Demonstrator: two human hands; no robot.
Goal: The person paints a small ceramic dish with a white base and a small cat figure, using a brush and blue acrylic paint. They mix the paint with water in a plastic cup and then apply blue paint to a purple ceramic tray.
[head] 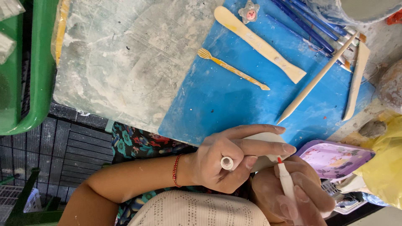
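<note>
Holding a pale, unglazed clay piece (268, 150) at the lower middle of the frame, your left hand (226, 159) wraps it with fingers curled, also gripping a small white cap (227, 163). Your right hand (293, 188) pinches a white marker (287, 184), its red tip touching the smooth, cream-coloured clay below the blue mat (217, 96).

Wooden tools (259, 44) on mat (217, 104)

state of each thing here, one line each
clay piece: held in left hand
marker: uncapped, in right hand, red tip on the clay piece
cap: off, between left fingers
wooden tools: lying loose on blue mat
purple tray: paint-stained
</note>
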